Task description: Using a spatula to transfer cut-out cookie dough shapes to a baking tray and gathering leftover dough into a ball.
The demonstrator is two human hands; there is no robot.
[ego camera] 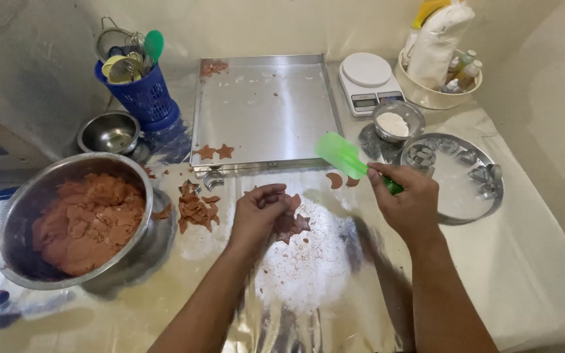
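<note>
Left hand [258, 208] on brown dough cutouts [293, 223]; right hand [408, 199] grips green spatula [346, 157].

From my feed, I see a white kitchen scale [367, 82] at the back of the counter, its small grey screen [365, 100] on the front edge. Just right of it, a cream tub [436, 97] holds a white bag [436, 42] with a yellow top and small labelled bottles [463, 72], labels too small to make out.

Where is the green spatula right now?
In the head view, the green plastic spatula is held up in the right hand, right of centre, just below the square metal baking tray.
</note>
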